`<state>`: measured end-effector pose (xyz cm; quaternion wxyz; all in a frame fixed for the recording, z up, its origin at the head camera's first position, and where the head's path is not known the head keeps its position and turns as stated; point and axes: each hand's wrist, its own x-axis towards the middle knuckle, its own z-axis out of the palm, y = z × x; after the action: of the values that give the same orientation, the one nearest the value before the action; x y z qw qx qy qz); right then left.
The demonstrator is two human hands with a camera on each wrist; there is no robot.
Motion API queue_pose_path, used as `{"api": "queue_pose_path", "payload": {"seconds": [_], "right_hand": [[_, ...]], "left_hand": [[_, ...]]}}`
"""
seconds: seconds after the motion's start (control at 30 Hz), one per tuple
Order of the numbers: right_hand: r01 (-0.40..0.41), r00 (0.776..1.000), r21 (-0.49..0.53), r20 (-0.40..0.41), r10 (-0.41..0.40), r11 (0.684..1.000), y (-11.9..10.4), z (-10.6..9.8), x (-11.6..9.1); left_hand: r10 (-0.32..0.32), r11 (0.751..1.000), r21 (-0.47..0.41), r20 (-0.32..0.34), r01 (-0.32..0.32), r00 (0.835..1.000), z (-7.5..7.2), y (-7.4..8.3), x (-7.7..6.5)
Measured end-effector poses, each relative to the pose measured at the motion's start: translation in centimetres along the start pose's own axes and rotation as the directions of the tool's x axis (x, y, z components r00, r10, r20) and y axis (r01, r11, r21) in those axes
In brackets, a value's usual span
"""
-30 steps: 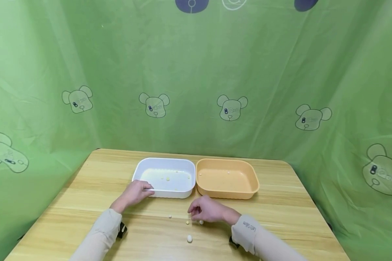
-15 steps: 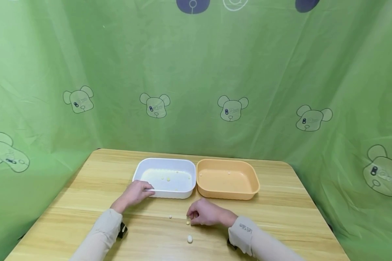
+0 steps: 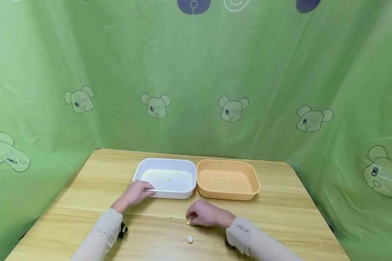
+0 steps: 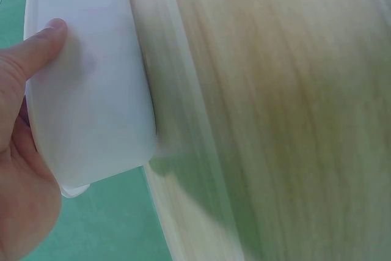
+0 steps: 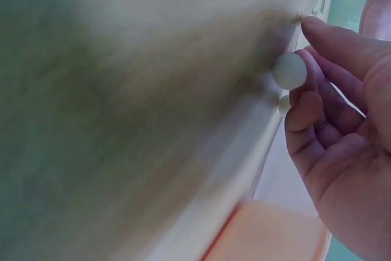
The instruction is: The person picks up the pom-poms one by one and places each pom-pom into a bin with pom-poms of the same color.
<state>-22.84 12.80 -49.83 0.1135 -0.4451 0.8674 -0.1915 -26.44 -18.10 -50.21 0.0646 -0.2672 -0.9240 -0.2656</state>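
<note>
Head view: left hand grips white tray by its front rim, orange tray just beside. Right hand, fingers bent, is down at yellow ball on the surface; white ball lies nearer the person.

Left wrist: thumb on the tray's outer wall.

Right wrist: pale ball at the curled fingers; I can't tell if it's pinched.
</note>
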Motion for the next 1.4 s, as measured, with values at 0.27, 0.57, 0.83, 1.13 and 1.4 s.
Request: {"api": "queue_pose_path", "payload": {"seconds": [0.27,0.57,0.83,1.13,1.4], "right_hand": [[0.011,1.000,-0.024,0.022,-0.010,1.000,-0.45,-0.12,0.24],[0.033,0.999,-0.031,0.030,-0.032,0.999,-0.73,-0.04,0.49],[0.043,0.999,-0.031,0.033,-0.042,0.999,-0.76,0.05,0.52],[0.052,0.998,-0.034,0.032,-0.051,0.998,-0.68,0.14,0.42],[0.013,1.000,0.013,-0.009,-0.013,1.000,-0.37,-0.37,0.13]], "left_hand": [[-0.001,1.000,-0.001,0.002,0.001,1.000,0.04,-0.11,0.08],[0.005,1.000,0.010,0.004,-0.005,1.000,-0.07,0.07,0.11],[-0.001,1.000,0.028,0.003,0.001,1.000,-0.04,0.02,0.05],[-0.010,1.000,0.017,0.008,0.010,1.000,0.12,0.05,0.00],[-0.007,1.000,0.008,0.004,0.007,1.000,-0.03,0.05,0.01]]}}
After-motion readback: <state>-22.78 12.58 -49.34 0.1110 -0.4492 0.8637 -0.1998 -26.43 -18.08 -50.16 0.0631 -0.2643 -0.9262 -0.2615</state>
